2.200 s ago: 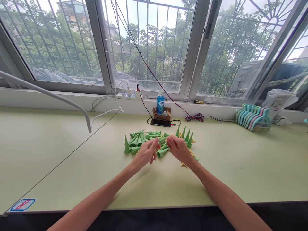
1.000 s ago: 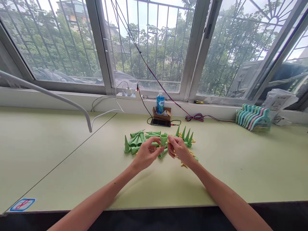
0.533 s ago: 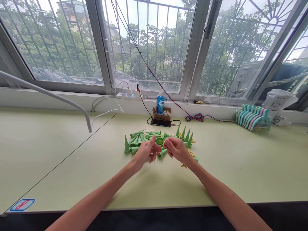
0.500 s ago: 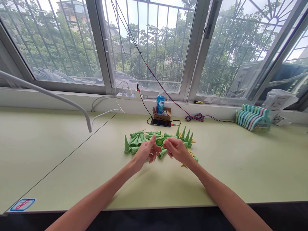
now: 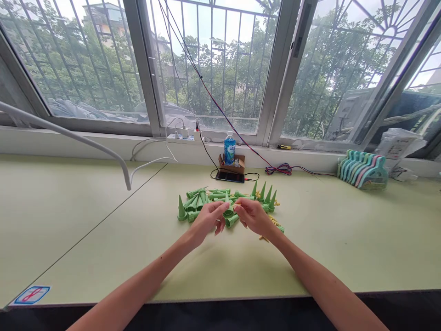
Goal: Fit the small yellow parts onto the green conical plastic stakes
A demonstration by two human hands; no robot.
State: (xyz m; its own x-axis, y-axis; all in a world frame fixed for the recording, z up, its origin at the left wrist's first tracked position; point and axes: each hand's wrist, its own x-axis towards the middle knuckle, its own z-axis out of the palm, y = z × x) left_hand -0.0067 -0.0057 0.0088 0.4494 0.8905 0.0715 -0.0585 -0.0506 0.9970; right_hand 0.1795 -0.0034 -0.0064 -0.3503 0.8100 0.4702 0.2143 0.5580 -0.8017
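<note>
Between the thumb and fingers of my left hand (image 5: 211, 218) is a green plastic cone spike (image 5: 228, 210), tip up and open end tilted toward me. My right hand (image 5: 253, 214) is closed in a pinch just right of that cone, on a small yellow peg (image 5: 236, 205) mostly hidden by the fingers. Behind and around both hands lies a pile of green cone spikes (image 5: 196, 202), and one upright spike (image 5: 182, 210) stands at its left end. Several more stand in a row (image 5: 268, 195) at the right, near loose yellow pegs (image 5: 274, 221).
Behind the pile lies a black phone (image 5: 229, 177) with a cable. A blue bottle (image 5: 229, 149) stands in a small cardboard box (image 5: 237, 168). Coiled wire (image 5: 279, 168) and a rack of pastel plastic pieces (image 5: 363, 170) are farther right. A white curved tube (image 5: 103, 146) hangs at left.
The green cone in my left hand has tipped: its round open end faced me before, and now its point stands up. My right hand has stayed close beside it.
</note>
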